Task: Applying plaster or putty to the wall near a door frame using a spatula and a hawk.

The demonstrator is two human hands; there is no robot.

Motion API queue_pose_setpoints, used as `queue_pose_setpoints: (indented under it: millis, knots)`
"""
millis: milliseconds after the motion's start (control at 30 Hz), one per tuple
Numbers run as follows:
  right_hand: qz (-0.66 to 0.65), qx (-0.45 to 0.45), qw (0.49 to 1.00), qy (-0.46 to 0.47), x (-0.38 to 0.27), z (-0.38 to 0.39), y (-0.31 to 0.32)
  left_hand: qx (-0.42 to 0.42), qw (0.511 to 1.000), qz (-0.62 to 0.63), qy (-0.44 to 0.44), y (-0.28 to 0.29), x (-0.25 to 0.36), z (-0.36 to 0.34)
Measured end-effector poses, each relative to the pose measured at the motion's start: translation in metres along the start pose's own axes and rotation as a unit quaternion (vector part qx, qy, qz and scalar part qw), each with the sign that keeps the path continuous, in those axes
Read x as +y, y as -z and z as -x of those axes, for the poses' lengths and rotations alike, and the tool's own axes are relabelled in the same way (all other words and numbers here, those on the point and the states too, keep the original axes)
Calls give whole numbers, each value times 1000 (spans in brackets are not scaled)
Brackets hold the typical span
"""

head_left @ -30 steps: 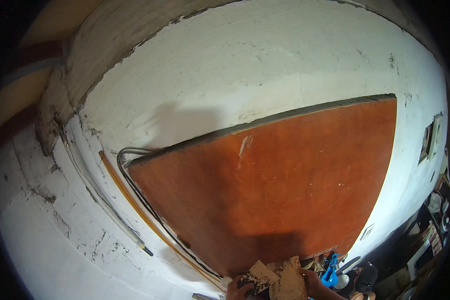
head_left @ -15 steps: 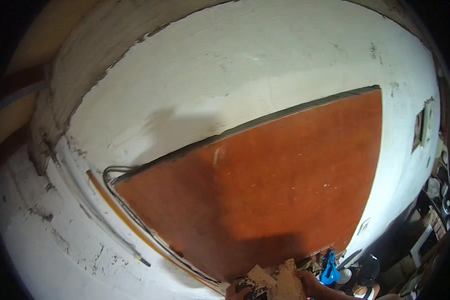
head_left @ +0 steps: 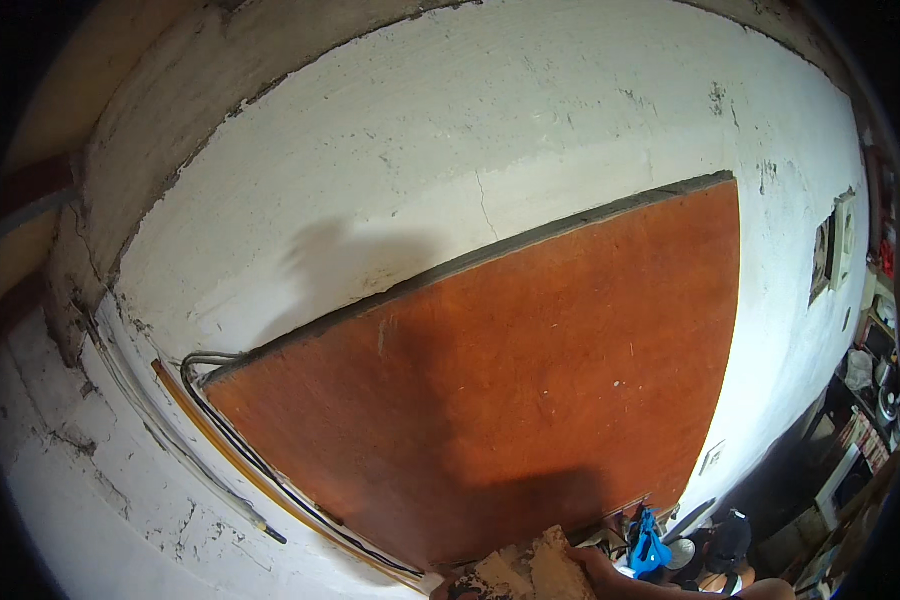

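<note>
Only the bottom edge of the head view shows my hands. A crumpled tan lump point(head_left: 525, 572), like rough paper or cloth, sits between them. My right hand point(head_left: 602, 570) comes in from the lower right, its fingers closed against the lump's right side. Just a sliver of my left hand point(head_left: 456, 586) shows at the lump's left side, so its grip is hidden by the frame edge. The camera is tilted up at the wall behind.
A large orange-brown board point(head_left: 510, 400) leans on a rough white plaster wall point(head_left: 450, 150). Black and yellow cables point(head_left: 240, 450) run along the board's left edge. A blue object point(head_left: 650, 545) lies behind my right hand. Cluttered shelves point(head_left: 860, 440) and a wall box point(head_left: 835, 250) are at right.
The view has swung up and to the right, so the board now sits further right and lower. My hands and the tan lump have slid closer to the bottom edge.
</note>
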State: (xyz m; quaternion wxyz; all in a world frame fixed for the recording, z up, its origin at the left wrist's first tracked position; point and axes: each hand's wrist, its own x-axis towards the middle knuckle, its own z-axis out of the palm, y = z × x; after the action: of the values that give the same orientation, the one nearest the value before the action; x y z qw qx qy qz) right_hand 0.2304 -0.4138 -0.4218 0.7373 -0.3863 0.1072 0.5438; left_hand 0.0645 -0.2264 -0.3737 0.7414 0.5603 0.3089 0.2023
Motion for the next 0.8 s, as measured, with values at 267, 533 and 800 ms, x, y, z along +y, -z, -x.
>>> queue_pose_setpoints:
  millis: [267, 533, 800]
  knots:
    - [35, -7, 997, 65, 5, -23, 25, 8, 998, 35, 57, -9, 8, 19]
    - [169, 72, 982, 37, 4, -31, 50, 31, 997, 24, 67, -3, -5, 19]
    - [-20, -99, 990, 97, 12, -26, 53, 25, 997, 72, -13, 14, -10, 20]
